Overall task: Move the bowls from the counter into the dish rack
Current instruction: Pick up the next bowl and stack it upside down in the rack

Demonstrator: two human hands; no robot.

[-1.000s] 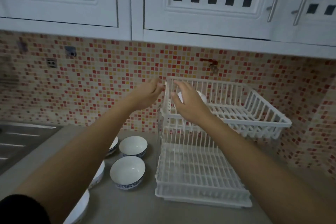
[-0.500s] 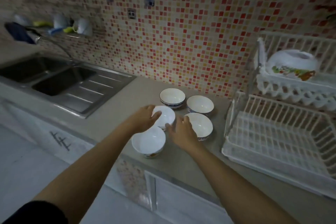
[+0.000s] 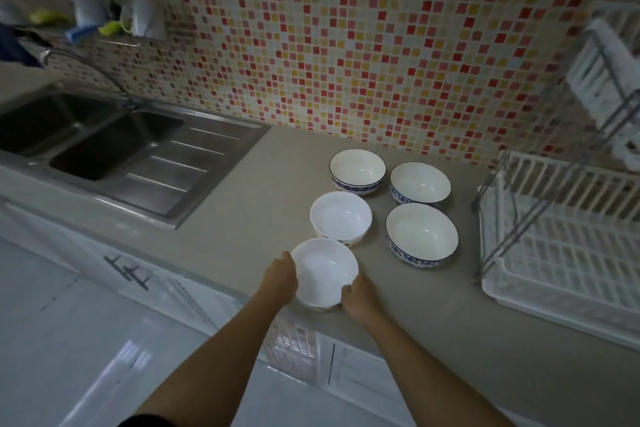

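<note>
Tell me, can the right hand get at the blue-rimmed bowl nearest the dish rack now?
Probably yes, once freed. The right hand and left hand both hold the nearest white bowl, so it is busy. But only bare counter lies between it and the blue-rimmed bowl, and nothing covers that bowl.

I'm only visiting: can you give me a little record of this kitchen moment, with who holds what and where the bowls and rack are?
Bowls in view: five
Held: nearest bowl, plain white, near the front edge of the counter
Left hand: grips its left side
Right hand: grips its near right rim
Loose bowls: white bowl, three blue-patterned bowls
Dish rack: right of bowls; lower tier shows none inside
Sink: far left
</note>
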